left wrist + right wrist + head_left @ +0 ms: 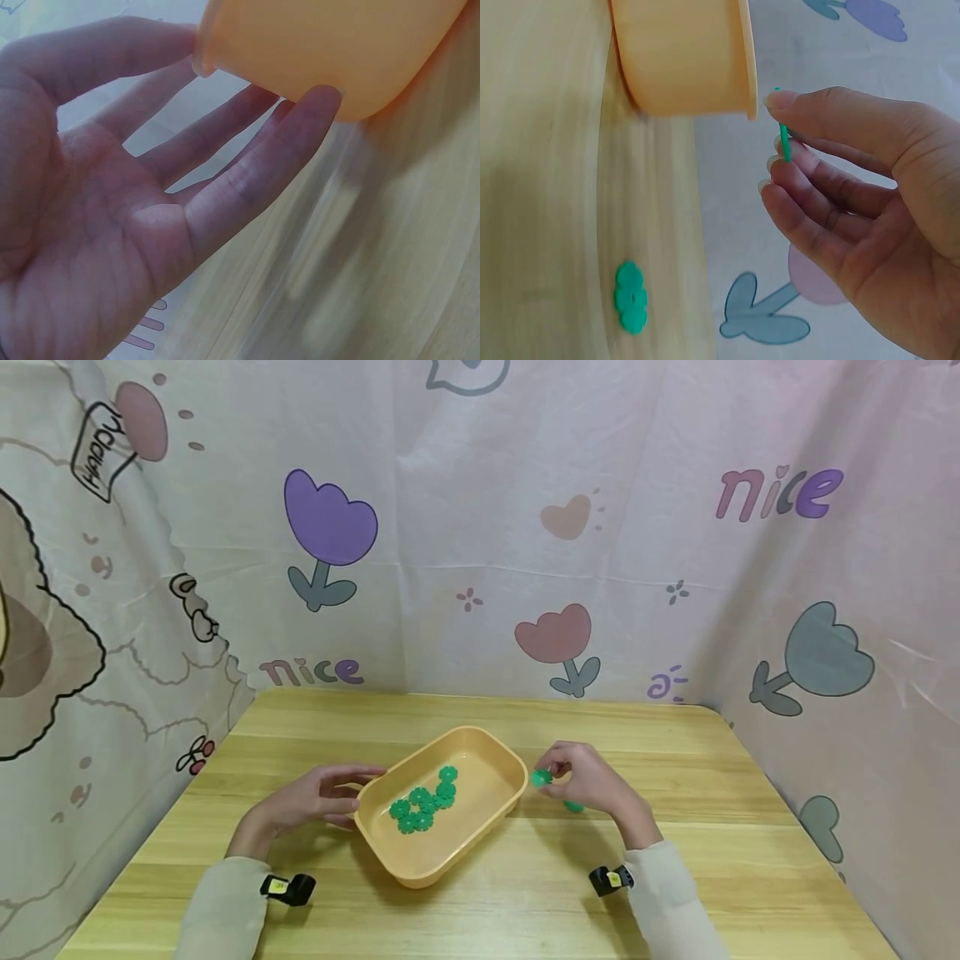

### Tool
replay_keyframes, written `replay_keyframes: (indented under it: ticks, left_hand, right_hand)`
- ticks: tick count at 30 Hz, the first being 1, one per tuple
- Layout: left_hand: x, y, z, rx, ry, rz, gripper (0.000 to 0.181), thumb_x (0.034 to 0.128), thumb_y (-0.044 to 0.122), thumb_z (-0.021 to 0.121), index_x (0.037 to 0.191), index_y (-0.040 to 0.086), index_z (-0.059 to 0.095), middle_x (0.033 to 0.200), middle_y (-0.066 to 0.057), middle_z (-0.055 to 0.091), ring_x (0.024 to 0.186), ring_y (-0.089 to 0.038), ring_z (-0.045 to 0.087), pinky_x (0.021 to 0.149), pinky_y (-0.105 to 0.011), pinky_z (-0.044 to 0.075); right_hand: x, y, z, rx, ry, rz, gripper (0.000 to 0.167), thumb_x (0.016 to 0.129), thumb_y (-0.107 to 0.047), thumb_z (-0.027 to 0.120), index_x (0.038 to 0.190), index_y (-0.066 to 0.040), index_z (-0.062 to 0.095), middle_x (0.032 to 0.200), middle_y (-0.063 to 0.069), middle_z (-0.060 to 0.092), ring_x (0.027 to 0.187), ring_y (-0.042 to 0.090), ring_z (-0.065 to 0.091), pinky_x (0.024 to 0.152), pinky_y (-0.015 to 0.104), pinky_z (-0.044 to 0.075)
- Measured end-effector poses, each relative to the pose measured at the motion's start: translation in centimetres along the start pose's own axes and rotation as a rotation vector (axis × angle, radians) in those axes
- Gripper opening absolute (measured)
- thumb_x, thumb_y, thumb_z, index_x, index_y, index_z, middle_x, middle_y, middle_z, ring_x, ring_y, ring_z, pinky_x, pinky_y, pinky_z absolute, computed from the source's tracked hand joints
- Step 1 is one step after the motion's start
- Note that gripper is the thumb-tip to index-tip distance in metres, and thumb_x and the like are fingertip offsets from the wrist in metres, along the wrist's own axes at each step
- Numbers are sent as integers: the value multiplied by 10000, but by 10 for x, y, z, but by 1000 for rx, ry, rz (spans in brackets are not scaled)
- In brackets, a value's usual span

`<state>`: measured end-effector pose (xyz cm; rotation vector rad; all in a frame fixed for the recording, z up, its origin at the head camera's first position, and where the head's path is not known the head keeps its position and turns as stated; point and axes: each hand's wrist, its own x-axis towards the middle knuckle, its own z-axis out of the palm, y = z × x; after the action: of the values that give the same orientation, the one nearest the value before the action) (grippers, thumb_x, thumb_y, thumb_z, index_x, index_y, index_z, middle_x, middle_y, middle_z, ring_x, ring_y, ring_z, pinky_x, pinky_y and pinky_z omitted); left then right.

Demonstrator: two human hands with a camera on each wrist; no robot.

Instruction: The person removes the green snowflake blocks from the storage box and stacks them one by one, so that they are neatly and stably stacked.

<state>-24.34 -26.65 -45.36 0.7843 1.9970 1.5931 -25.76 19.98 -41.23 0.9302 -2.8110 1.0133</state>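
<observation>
Head view: hands apart, yellow tray point(480, 789) between them on the wooden table point(637, 735). I see a cluster of green flower pieces point(424, 820) lying in the tray, so that part reads as done. Right hand point(591, 777) pinches a green piece point(541, 778) just beside the tray's right rim, outside it. Left hand point(306, 795) touches the tray's left end, fingers loosely extended. Right wrist view shows a stray piece point(631, 298) on the table. My read: mostly done, pinched piece and stray one left
</observation>
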Motion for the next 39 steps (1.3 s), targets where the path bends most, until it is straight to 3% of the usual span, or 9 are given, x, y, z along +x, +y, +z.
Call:
replay_keyframes:
  ticks: [15,25,33,39]
  left_hand:
    - [-1,1,1,21,12,-9,556,1018,30,568,1542,-39,396,1497,-404,411,1227,-193,664,913,-433,635]
    - [-1,0,0,25,11,-5,549,1019,37,571,1538,-35,408,1498,-403,418,1222,-185,669,902,-424,640]
    - [-1,-1,0,19,7,-8,553,1019,39,573,1542,-28,406,1511,-401,403,1234,-186,661,907,-430,638]
    - [0,-1,0,20,6,-9,552,1021,43,572,1543,-25,406,1515,-400,400,1234,-171,660,909,-432,637]
  right_hand:
    - [-25,30,-12,-2,-32,153,196,826,-61,822,1014,-55,765,998,41,729,907,178,632,814,323,606]
    - [-28,45,-7,-8,-59,185,231,817,-72,843,1025,-19,756,979,84,732,906,193,644,783,258,579]
    - [-29,57,-1,2,-83,217,261,811,-76,858,1044,-23,755,982,67,723,893,163,628,802,293,588]
    - [-29,59,2,3,-76,231,280,786,-61,876,1030,-9,750,954,68,720,863,158,630,757,221,565]
